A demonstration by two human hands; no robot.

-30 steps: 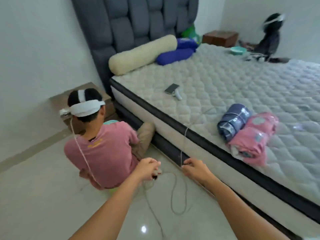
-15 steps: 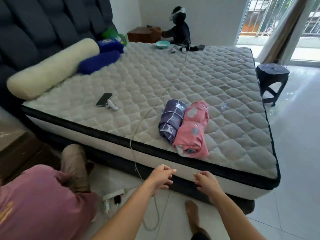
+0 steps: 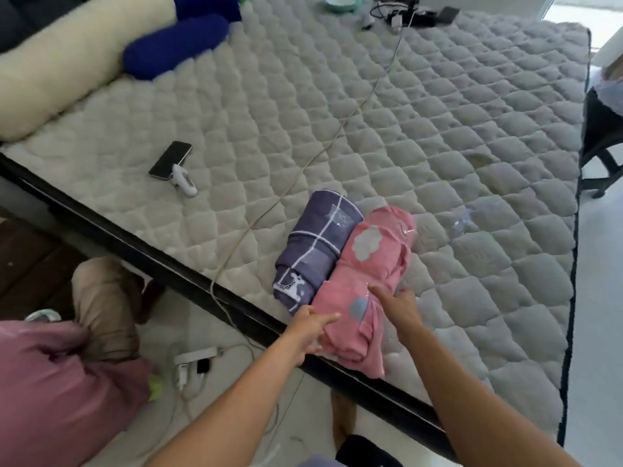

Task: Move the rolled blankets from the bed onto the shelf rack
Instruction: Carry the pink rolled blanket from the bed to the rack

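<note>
Two rolled blankets lie side by side near the bed's front edge: a purple checked one [image 3: 315, 251] on the left and a pink one with cloud prints [image 3: 365, 284] on the right. My left hand [image 3: 312, 326] touches the pink roll's near left end, fingers spread. My right hand [image 3: 399, 306] rests on top of the pink roll with its fingers apart. Neither hand has closed around it. The shelf rack is out of view.
The quilted mattress [image 3: 438, 136] carries a phone [image 3: 171, 160], a white cable [image 3: 303, 170], a cream bolster [image 3: 50, 79] and a blue bolster [image 3: 175, 45]. A person in a pink shirt [image 3: 57, 392] crouches on the floor at left beside a power strip [image 3: 195, 357]. A dark stool [image 3: 600, 136] stands at right.
My view swung from the person on the floor toward the bed and moved closer. Both hands rose from below the mattress edge and reached onto the pink roll.
</note>
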